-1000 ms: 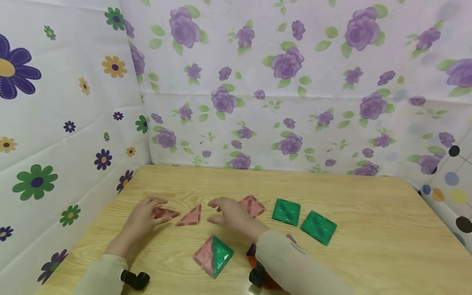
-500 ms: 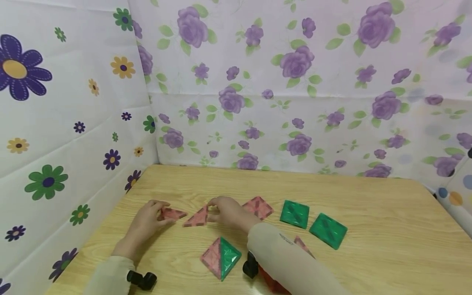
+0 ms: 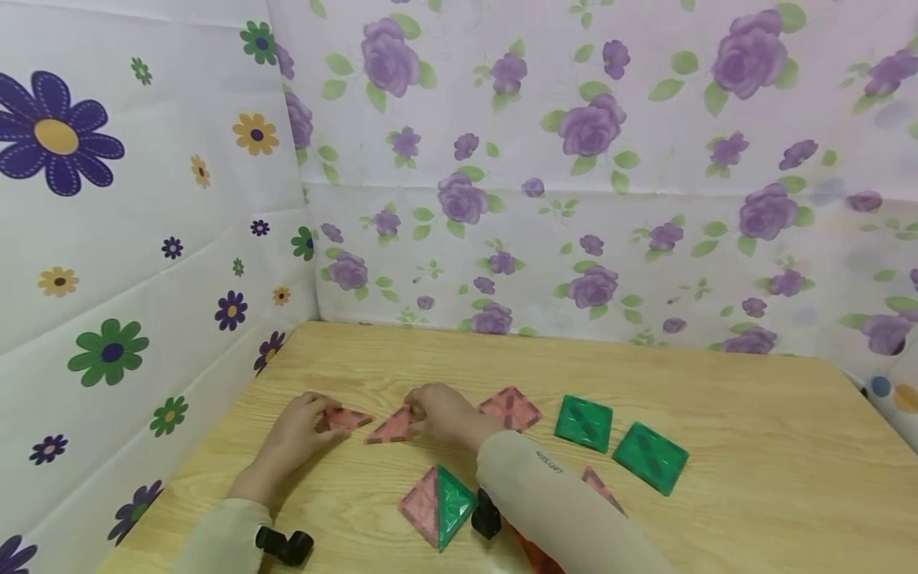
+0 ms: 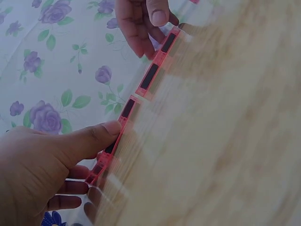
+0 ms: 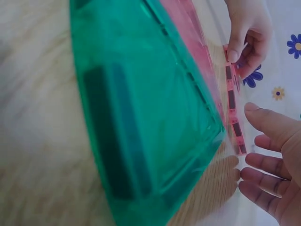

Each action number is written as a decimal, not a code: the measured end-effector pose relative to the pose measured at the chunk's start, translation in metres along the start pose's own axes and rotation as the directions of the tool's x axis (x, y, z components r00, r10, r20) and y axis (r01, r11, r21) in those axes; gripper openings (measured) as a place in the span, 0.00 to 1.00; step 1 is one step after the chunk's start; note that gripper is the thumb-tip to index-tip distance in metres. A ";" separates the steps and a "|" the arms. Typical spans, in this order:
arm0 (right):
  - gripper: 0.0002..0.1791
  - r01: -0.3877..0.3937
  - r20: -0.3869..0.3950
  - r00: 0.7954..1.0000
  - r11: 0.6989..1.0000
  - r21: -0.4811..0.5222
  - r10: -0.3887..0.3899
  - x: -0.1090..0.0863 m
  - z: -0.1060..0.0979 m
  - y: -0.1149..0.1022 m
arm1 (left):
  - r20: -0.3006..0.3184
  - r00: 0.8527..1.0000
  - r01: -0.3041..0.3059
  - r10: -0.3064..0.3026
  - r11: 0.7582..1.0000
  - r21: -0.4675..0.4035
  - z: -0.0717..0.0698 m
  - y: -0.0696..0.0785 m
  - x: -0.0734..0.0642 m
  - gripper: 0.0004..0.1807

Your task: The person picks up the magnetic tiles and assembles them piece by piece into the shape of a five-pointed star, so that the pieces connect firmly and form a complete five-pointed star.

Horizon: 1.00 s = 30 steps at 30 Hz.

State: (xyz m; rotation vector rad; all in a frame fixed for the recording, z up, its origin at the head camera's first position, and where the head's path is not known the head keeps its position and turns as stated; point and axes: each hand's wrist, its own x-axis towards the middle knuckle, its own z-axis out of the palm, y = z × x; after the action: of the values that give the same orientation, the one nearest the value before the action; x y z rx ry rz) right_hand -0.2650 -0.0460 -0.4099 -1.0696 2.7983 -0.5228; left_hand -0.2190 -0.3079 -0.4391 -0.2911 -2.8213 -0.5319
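Head view: right of the middle of the worktop (image 3: 753, 462), a green tile (image 3: 584, 423) and a second green tile (image 3: 651, 458); beside the right hand (image 3: 445, 414), a pink square (image 3: 511, 406); closer to the near edge, a pink-and-green diamond (image 3: 443, 507). In the way, the right sleeve (image 3: 566, 498), partly covering a pink piece (image 3: 602, 489) and an orange-red piece (image 3: 538, 553). Toward the far left corner, two pink triangles, tips just beside each other: left triangle (image 3: 351, 418) pinched between thumb and fingers of the left hand (image 3: 294, 430), narrow tip rightward; right triangle (image 3: 390, 428) with tip leftward, long side slanting toward the far edge, its right end between parted, relaxed right-hand fingers, contact hard to tell. Sleeve lettering too small for sure reading.
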 end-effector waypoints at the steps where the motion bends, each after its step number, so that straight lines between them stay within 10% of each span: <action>1: 0.26 0.000 0.002 1.000 1.000 -0.015 0.000 0.001 0.001 0.000 | 0.004 1.000 0.004 -0.004 1.000 -0.003 0.001 0.000 0.000 0.23; 10: 0.23 -0.010 0.050 0.999 0.984 -0.177 0.019 0.000 0.002 -0.006 | 0.016 1.000 0.000 0.000 1.000 -0.013 0.005 0.003 -0.001 0.23; 30: 0.20 0.117 0.080 0.992 0.972 -0.202 -0.102 -0.011 -0.006 0.007 | 0.097 0.992 -0.065 0.076 0.991 -0.113 0.006 0.022 0.000 0.23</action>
State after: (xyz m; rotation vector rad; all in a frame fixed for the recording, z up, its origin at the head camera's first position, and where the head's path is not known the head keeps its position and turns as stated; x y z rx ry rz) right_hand -0.2622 -0.0324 -0.4066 -1.2611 2.7922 -0.2023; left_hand -0.2149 -0.2858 -0.4372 -0.4493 -2.8712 -0.6762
